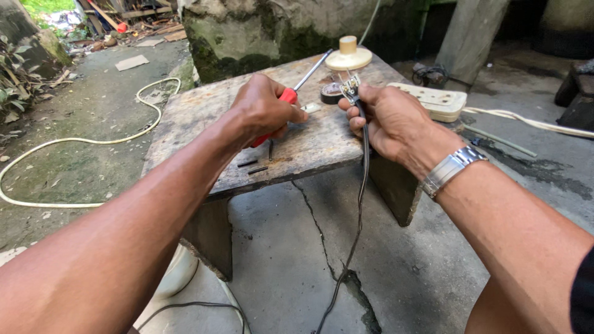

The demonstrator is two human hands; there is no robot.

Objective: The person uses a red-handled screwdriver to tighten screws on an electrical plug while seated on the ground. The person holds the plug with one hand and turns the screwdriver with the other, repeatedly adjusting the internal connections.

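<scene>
My left hand (263,108) grips a screwdriver with a red handle (286,97); its metal shaft (312,71) points up and to the right over the bench. My right hand (390,120), with a metal watch (451,168) on the wrist, pinches the end of a black cable (361,185) where a small metal fitting (351,86) sticks up. The cable hangs down from that hand to the cracked concrete floor. Both hands hover over a worn wooden bench (204,117), a few centimetres apart.
On the bench lie a roll of black tape (331,93), a cream round lamp base (348,57), a cream power strip (436,100) and small dark cable offcuts (253,166). A white hose (80,141) loops over the ground at left. A mossy stone wall (247,37) stands behind.
</scene>
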